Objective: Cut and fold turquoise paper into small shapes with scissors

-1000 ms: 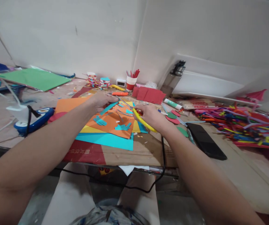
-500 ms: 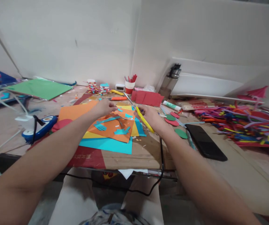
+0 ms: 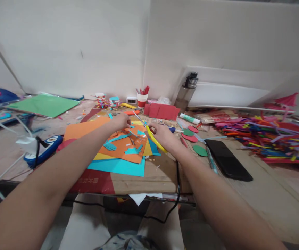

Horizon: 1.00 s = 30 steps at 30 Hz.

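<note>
The right fingers [image 3: 155,126] hold yellow-handled metal scissors [image 3: 155,140]. The left fingers [image 3: 127,121] are above flat orange paper [image 3: 122,147]; their grip is too hidden to tell.

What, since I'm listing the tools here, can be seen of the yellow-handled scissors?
The yellow-handled scissors have a curved handle, bright yellow and plastic-looking, and a slim, silvery blade that looks like metal. The right hand holds them by the handle, its fingers hiding part of it. They lie slantwise in view, the handle's end near the wrist and the tip pointing away from the person and leftward. How far they are open is unclear.
</note>
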Each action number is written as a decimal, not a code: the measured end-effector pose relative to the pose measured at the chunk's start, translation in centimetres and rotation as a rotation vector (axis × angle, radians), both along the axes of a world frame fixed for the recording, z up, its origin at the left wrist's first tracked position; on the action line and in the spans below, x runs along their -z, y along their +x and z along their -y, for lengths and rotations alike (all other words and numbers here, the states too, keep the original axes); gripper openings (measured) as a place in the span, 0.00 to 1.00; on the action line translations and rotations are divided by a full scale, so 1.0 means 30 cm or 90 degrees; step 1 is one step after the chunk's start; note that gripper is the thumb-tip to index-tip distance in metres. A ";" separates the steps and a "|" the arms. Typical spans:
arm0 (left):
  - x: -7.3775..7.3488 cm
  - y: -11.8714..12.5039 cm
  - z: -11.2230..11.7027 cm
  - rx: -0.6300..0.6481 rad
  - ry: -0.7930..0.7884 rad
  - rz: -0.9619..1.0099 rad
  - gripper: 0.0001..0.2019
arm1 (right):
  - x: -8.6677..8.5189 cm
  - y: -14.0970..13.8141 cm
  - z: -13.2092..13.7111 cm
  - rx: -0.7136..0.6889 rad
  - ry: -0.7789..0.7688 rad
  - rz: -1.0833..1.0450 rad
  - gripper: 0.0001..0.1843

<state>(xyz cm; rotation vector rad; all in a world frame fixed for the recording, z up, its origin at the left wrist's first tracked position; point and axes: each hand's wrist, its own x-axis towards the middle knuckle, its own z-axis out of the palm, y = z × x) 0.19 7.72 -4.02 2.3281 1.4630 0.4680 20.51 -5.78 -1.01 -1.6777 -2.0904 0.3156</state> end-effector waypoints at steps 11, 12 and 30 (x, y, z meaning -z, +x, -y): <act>-0.010 0.011 0.009 0.072 0.095 -0.063 0.09 | 0.037 0.017 -0.033 -0.003 0.027 -0.126 0.11; -0.019 0.007 0.016 0.059 0.109 -0.052 0.09 | 0.042 0.017 -0.035 -0.002 0.031 -0.166 0.10; -0.157 0.113 0.278 0.112 -0.368 0.661 0.10 | 0.021 -0.028 -0.021 -0.045 0.061 -0.767 0.28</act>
